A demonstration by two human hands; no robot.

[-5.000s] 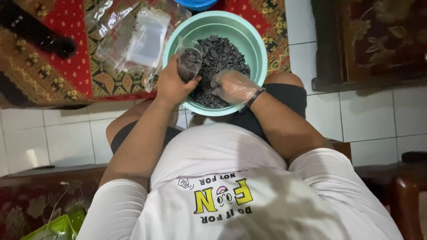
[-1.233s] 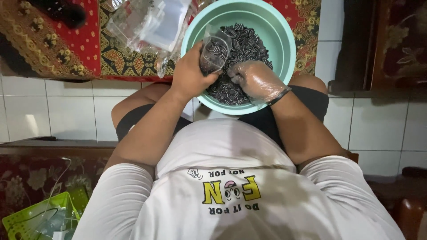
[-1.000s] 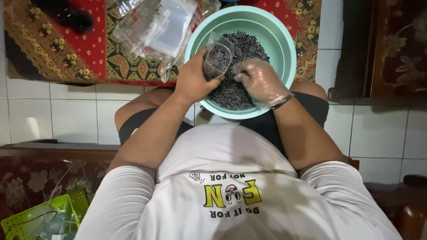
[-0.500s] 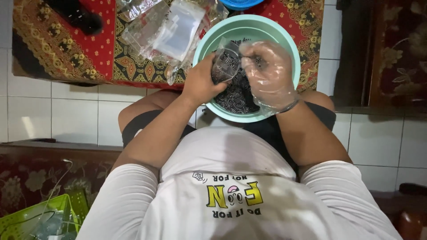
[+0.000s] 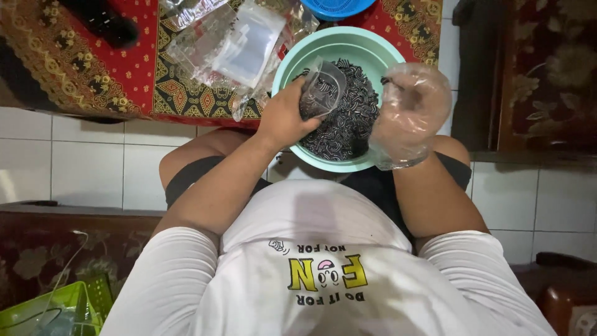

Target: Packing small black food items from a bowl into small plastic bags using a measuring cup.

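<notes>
Left hand: the left hand (image 5: 283,119) is curled around a small clear plastic pouch (image 5: 321,94), fingers closed on its lower part and holding it tilted over the bowl with its mouth open.
Right hand: the right hand (image 5: 411,109), sheathed in a loose clear plastic glove, is lifted above the right rim of the bowl; the fingers look loosely bunched inside the crumpled film, but whether they pinch anything I cannot tell.
Pouch: it is partly filled with dark pieces and sits just above the heap in the bowl, close to the left hand's thumb.
Bowl: a round mint-green plastic bowl (image 5: 351,45) rests at the person's knees, at the edge of the patterned cloth.
Contents: a heap of small black curly snack pieces (image 5: 348,121) fills the middle and near side of the bowl.
Spare bags: a pile of empty clear plastic bags (image 5: 239,46) lies on the cloth, just left of the bowl and touching its rim.
Cloth: a red, gold and black patterned cloth (image 5: 134,68) is spread on the white tiled floor (image 5: 87,158) under the bags and bowl.
Edges: a blue plastic basket (image 5: 336,7) shows beyond the bowl, and a lime-green plastic crate (image 5: 53,308) sits low at the left.
</notes>
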